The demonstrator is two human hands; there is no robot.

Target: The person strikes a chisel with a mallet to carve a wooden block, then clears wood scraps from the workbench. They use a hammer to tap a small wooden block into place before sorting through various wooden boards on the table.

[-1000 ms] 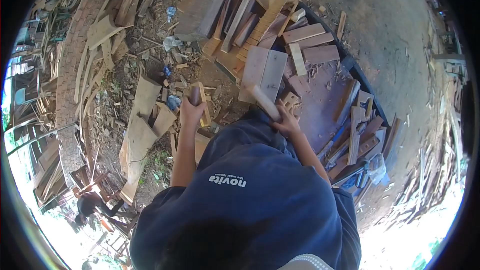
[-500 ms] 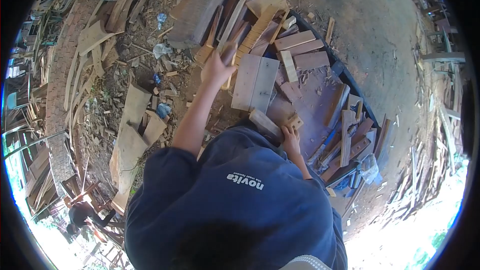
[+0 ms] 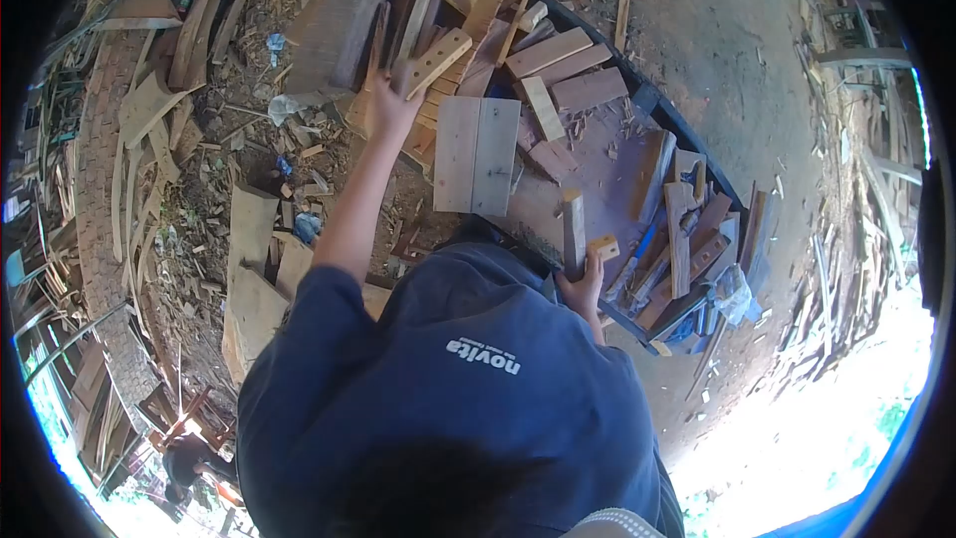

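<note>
My left hand is closed around the near end of a wooden block with a row of drilled holes, lifted over the stacked wood. Just below that hand lies a flat two-board panel. Close to my body, my right hand is closed on a short wooden block with a hole. A longer wooden piece rises beside its thumb, and the lower end is hidden by the hand.
A dark-rimmed low work surface carries loose wood pieces and wood chips. More offcuts and a clear plastic bag lie at its right. A thick beam lies beyond my left hand. Scrap boards cover the ground at left.
The block in my left hand has turned, so its row of holes shows. The longer piece beside my right hand has swung from slanted to nearly upright. The whole view has shifted slightly.
</note>
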